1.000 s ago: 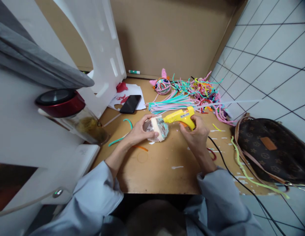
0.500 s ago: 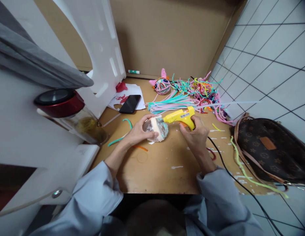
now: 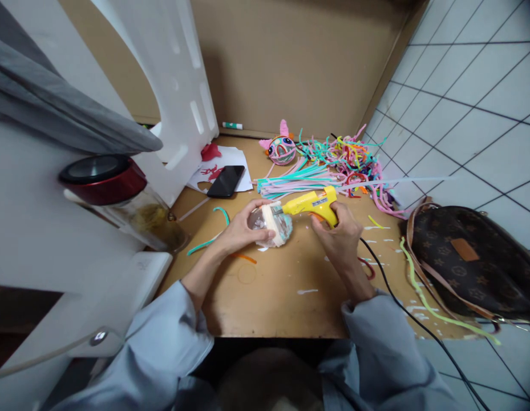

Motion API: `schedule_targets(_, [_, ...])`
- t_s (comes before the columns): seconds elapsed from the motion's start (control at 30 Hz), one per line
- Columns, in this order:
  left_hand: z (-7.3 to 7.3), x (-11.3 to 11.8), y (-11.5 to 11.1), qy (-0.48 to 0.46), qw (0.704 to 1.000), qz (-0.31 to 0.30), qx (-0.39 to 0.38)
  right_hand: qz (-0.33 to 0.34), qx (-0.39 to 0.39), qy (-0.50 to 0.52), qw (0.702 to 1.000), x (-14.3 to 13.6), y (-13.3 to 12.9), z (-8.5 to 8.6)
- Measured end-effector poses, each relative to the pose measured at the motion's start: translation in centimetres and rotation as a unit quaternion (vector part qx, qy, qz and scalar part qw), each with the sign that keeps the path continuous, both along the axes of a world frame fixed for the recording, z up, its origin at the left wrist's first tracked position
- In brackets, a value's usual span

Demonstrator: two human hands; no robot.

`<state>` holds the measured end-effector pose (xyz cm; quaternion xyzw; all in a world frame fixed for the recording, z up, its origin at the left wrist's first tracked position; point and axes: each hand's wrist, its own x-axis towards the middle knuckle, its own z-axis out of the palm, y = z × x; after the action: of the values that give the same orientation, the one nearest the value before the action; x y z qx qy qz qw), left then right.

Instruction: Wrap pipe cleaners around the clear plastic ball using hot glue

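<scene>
A clear round ball point(image 3: 286, 227) with a cream band around its middle and some teal on its right side is over the middle of the table. My left hand point(image 3: 243, 228) holds it from the left, thumb across the front. My right hand point(image 3: 339, 231) is wrapped round the handle of a yellow glue gun point(image 3: 310, 202). The gun points left, its nozzle at the upper part of the band. Whether glue is coming out is too small to tell. A black cord point(image 3: 393, 294) runs down from my right hand.
Pipe cleaners point(image 3: 299, 180) lie behind the gun, beside a decorated ball point(image 3: 282, 149). A phone point(image 3: 226, 181) rests on paper at the back left. A glass bottle point(image 3: 149, 220) stands left; a brown bag point(image 3: 474, 257) sits right. Teal strips point(image 3: 202, 245) lie near my left hand.
The glue gun and my right hand have shifted very slightly to the left. My left hand and the ball look the same.
</scene>
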<state>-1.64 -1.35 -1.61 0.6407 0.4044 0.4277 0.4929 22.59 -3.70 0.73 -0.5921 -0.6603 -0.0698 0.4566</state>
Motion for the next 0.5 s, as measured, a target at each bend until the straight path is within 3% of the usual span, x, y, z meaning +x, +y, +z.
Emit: schedule_targets(0.5, [0.41,0.09,-0.2,-0.007,1.0,0.002,-0.006,0.018,0.026,-0.013,0.999,0.2,-0.05,0.12])
